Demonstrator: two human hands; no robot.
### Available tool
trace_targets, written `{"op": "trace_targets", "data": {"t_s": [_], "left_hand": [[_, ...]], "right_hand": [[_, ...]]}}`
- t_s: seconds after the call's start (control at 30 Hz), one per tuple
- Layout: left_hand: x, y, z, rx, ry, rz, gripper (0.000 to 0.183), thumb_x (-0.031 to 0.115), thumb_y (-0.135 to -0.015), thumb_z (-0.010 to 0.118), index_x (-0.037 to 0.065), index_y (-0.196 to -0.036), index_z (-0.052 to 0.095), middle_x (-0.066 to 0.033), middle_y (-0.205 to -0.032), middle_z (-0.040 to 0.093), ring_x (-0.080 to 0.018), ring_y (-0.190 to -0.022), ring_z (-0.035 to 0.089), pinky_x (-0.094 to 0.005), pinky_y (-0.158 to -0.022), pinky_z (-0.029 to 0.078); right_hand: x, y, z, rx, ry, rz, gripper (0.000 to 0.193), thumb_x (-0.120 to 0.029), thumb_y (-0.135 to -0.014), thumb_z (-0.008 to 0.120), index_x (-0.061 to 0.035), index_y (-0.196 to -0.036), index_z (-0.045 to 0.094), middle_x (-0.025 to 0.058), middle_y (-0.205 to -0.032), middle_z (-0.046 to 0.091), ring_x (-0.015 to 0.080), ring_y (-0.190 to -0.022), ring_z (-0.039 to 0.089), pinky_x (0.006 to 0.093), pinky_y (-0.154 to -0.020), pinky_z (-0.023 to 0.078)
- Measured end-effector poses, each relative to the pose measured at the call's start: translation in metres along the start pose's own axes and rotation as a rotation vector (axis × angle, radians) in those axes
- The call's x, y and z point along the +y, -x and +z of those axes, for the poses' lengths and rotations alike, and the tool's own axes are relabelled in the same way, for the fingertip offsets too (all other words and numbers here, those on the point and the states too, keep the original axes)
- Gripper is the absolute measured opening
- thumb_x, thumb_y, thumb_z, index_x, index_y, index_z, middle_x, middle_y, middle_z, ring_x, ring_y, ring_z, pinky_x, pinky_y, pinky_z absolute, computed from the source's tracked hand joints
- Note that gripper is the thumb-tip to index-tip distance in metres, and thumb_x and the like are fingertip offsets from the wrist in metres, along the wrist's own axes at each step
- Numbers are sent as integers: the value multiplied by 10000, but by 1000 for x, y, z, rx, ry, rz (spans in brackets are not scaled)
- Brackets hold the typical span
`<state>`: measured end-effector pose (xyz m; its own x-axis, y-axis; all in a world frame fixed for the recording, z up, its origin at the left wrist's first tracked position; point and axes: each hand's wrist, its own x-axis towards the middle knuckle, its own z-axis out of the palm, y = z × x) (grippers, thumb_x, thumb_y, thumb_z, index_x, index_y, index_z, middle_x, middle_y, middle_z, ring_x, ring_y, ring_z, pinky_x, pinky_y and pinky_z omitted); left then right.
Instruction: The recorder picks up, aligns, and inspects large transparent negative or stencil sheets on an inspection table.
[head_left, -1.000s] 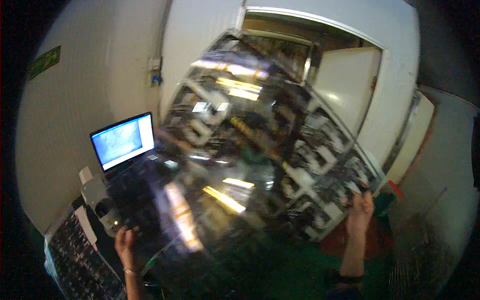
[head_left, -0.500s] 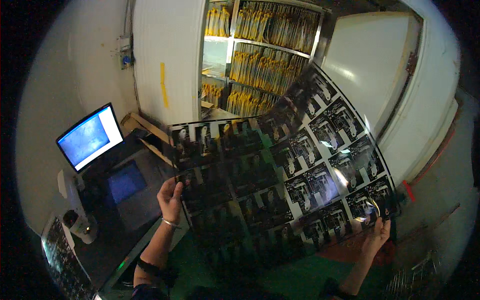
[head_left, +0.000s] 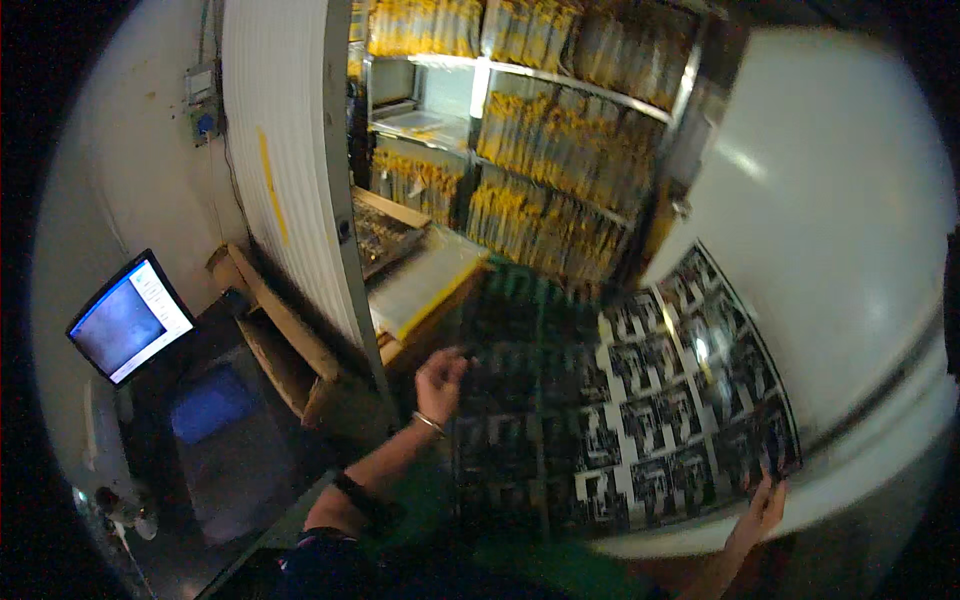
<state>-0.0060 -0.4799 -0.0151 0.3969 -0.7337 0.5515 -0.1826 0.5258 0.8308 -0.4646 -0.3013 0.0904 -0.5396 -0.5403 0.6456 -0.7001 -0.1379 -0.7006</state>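
A large see-through film sheet (head_left: pixel 655 425) with rows of dark circuit-like patterns hangs bowed in front of me. Its left part looks dark against the floor, while the right part shows pale against the white door. My left hand (head_left: pixel 438 388), with a bangle on the wrist, is closed in a pinch at the sheet's left edge. At the lower right corner, the fingers of my right hand (head_left: pixel 762 512) grip the sheet too. Both forearms reach in from the lower edge.
Ahead, a metal rack (head_left: pixel 560 72) holds many hanging sheets with yellow tops. A white door (head_left: pixel 840 200) stands at the right. Beyond the doorway's left edge lies a pale stack (head_left: pixel 425 290). To the left are a lit monitor (head_left: pixel 130 318), a dark desk (head_left: pixel 240 490) and an open cardboard box (head_left: pixel 280 350).
The rack and doorway appear nearer, and the monitor has shifted left and down in view. Still held in both hands, the film sheet now hangs lower, its left edge further right.
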Motion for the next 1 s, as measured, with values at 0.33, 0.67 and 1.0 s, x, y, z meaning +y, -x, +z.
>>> {"op": "trace_targets", "data": {"t_s": [0.33, 0.67, 1.0], "left_hand": [[-108, -102, 99, 121, 149, -345, 144, 60, -779, 579, 7, -913, 588, -57, -760, 632, -78, -690, 562, -232, -623, 441], [-255, -182, 42, 683, -151, -345, 135, 86, -776, 574, 21, -891, 601, -61, -685, 627, -102, -609, 562, -239, -535, 418], [-269, -257, -22, 1194, -268, -573, 138, 37, -804, 545, 5, -939, 547, -83, -776, 627, -138, -680, 593, -244, -561, 464]], "right_hand": [[0, -136, 171, -22, 31, -336, 273, -141, -882, 469, 62, -1062, 507, 50, -753, 548, 84, -608, 427, 232, -520, 345], [18, -261, 509, -646, -254, -275, 259, -154, -871, 476, 52, -1022, 517, 61, -746, 543, 100, -595, 448, 250, -514, 377], [-149, -275, 830, -1041, -628, -180, 529, -266, -855, 525, 17, -1261, 338, 119, -981, 561, 169, -845, 539, 302, -743, 436]]}}
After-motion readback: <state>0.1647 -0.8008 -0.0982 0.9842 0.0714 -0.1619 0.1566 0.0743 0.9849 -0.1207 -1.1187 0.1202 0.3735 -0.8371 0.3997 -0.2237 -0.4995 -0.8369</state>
